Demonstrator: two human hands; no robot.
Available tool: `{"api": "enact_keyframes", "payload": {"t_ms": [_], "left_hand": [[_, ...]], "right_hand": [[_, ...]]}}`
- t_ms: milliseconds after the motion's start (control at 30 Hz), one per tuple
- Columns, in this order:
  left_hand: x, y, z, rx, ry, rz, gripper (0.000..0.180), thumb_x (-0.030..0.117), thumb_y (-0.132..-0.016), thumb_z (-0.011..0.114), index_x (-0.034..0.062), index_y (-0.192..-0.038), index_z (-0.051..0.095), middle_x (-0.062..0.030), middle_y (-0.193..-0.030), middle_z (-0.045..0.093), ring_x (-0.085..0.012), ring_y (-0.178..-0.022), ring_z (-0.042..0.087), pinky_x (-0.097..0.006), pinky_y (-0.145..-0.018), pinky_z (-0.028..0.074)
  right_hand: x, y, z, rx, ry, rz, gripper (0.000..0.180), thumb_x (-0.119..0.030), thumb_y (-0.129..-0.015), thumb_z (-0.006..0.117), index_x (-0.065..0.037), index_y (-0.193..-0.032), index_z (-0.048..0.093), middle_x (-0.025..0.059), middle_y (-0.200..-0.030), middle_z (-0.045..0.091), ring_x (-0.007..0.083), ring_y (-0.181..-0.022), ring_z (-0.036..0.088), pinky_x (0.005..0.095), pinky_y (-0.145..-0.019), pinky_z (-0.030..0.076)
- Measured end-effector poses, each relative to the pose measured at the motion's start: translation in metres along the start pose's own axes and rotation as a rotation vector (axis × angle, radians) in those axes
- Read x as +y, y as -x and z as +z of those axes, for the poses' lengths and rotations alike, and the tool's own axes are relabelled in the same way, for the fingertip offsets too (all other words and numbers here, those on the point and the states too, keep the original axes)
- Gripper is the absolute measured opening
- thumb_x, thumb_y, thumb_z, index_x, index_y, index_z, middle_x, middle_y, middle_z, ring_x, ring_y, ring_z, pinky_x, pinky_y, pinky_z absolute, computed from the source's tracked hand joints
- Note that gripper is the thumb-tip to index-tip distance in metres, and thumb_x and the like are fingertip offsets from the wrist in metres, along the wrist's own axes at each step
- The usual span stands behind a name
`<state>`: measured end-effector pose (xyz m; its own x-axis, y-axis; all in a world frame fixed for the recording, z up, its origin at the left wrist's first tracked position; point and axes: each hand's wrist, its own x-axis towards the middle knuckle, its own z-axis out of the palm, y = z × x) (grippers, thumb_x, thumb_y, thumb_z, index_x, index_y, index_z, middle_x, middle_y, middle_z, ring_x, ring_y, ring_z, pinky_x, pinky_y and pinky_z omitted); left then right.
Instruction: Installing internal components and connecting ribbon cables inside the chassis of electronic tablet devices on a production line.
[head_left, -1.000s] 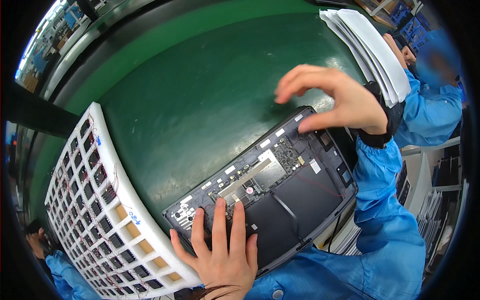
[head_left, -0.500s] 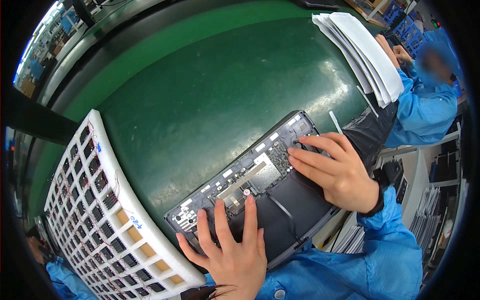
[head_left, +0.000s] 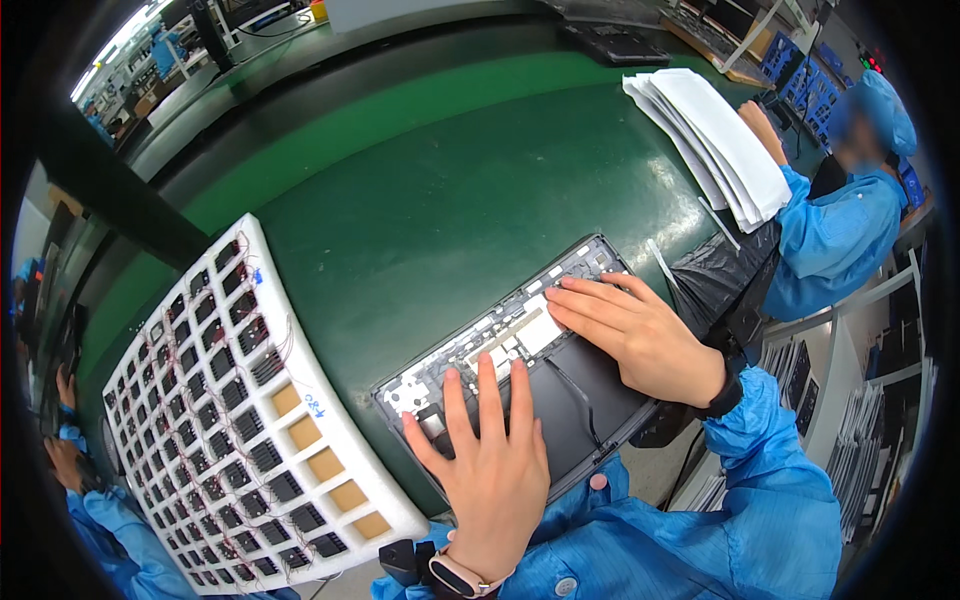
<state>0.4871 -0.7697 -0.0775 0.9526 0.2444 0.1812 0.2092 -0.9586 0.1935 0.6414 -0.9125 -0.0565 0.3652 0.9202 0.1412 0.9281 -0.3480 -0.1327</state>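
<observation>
The board, silvery and flat-plated, sits in the dark, slim casing, which lies uncovered, lid not on, at the near side of the smooth green bench. Left hand rests on it, fingers spread; right hand lies over the far end, fingers mostly together, beyond the pocketed white foam tray.

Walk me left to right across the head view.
White gridded foam tray → left hand, on the dark casing → right hand, on the same casing → co-worker in blue.
</observation>
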Motion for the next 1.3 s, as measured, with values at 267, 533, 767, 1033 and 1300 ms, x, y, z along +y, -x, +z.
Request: {"api": "enact_keyframes", "payload": {"t_ms": [267, 533, 767, 1033, 1300], "left_hand": [[-0.005, 0.007, -0.002, 0.014, 0.077, 0.030, 0.053, 0.022, -0.085, 0.061, 0.0127, -0.136, 0.050, -0.0120, -0.146, 0.040, -0.0369, -0.138, 0.028, -0.066, -0.108, 0.009], [-0.011, 0.027, -0.027, 0.071, 0.105, 0.010, 0.049, 0.014, -0.083, 0.061, 0.0072, -0.131, 0.053, -0.0177, -0.138, 0.047, -0.0383, -0.128, 0.041, -0.059, -0.107, 0.023], [-0.018, 0.044, -0.027, 0.134, 0.223, -0.051, 0.050, 0.012, -0.085, 0.058, 0.0074, -0.134, 0.051, -0.0178, -0.143, 0.043, -0.0391, -0.134, 0.034, -0.058, -0.109, 0.012], [-0.019, 0.050, -0.025, 0.165, 0.275, -0.017, 0.044, 0.009, -0.084, 0.057, 0.0026, -0.128, 0.054, -0.0177, -0.138, 0.047, -0.0397, -0.133, 0.037, -0.055, -0.109, 0.019], [-0.032, 0.084, -0.009, 0.370, 0.500, 0.076, 0.040, 0.005, -0.083, 0.058, -0.0009, -0.122, 0.057, -0.0174, -0.127, 0.056, -0.0383, -0.125, 0.046, -0.051, -0.106, 0.028]], "right_hand": [[-0.001, -0.009, -0.004, 0.020, -0.067, 0.026, 0.064, 0.015, -0.065, 0.053, -0.004, -0.126, 0.056, 0.0122, -0.133, 0.055, 0.0273, -0.129, 0.048, 0.0452, -0.111, 0.031], [0.026, 0.004, -0.002, 0.180, -0.508, 0.188, 0.070, 0.018, -0.069, 0.039, -0.005, -0.134, 0.052, 0.0156, -0.136, 0.054, 0.0300, -0.133, 0.044, 0.0477, -0.114, 0.027], [0.017, 0.001, 0.003, 0.052, -0.067, 0.059, 0.066, 0.016, -0.071, 0.049, -0.005, -0.133, 0.053, 0.0116, -0.140, 0.051, 0.0277, -0.135, 0.042, 0.0461, -0.112, 0.029], [0.006, -0.005, -0.006, -0.008, -0.024, 0.070, 0.064, 0.012, -0.071, 0.054, -0.003, -0.133, 0.052, 0.0120, -0.141, 0.050, 0.0294, -0.134, 0.042, 0.0477, -0.112, 0.029], [-0.020, -0.008, 0.007, -0.143, -0.046, -0.069, 0.074, -0.048, -0.092, 0.053, 0.000, -0.144, 0.034, 0.0174, -0.151, 0.033, 0.0289, -0.143, 0.028, 0.0497, -0.117, 0.015]]}}
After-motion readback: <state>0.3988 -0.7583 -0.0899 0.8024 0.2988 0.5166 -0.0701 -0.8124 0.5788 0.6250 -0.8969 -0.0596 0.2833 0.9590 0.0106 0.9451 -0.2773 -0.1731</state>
